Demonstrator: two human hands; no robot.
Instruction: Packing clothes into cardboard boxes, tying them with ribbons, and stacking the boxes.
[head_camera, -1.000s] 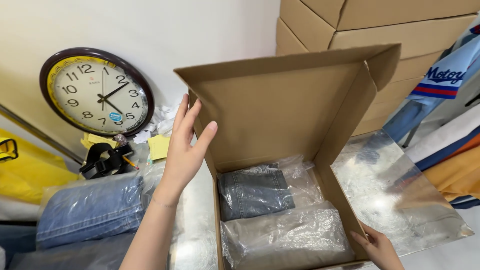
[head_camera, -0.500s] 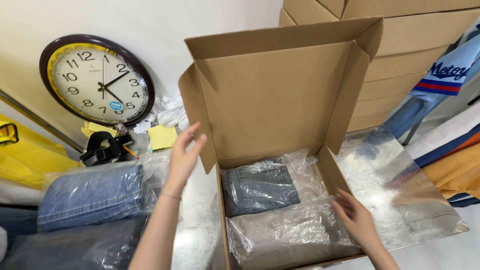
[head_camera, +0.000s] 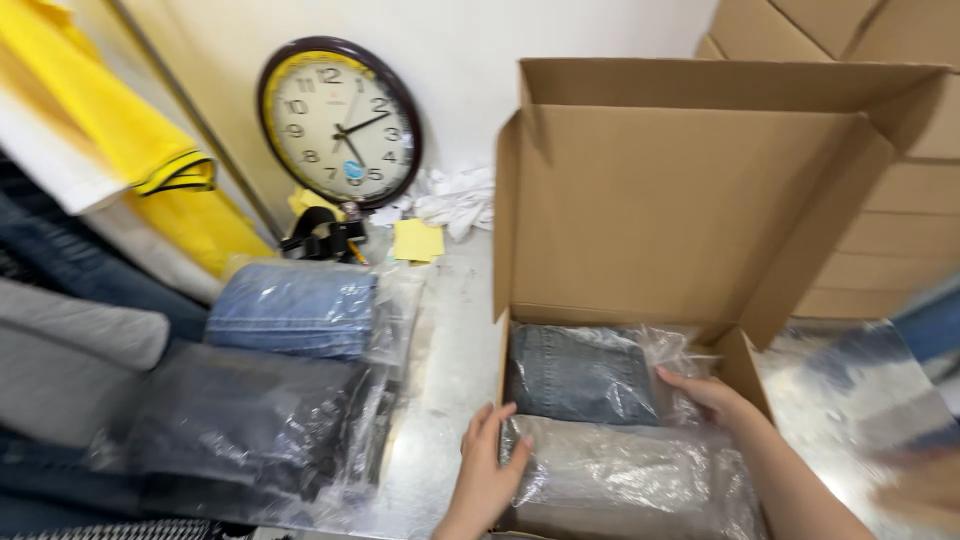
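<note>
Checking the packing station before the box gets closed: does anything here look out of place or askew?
Mostly tidy. The wall clock stands on the table, leaning against the wall, with crumpled white paper beside it. In the cardboard box, both bagged garments lie flat under the left hand and right hand.

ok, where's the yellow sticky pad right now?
Head view, upper middle: the sticky pad lies on the table below the clock, between the black strap and the open box.

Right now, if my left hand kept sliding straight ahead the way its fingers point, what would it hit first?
The left hand points up and slightly right along the cardboard box wall. It would probably meet the bagged dark jeans first, though depth is hard to judge.
</note>
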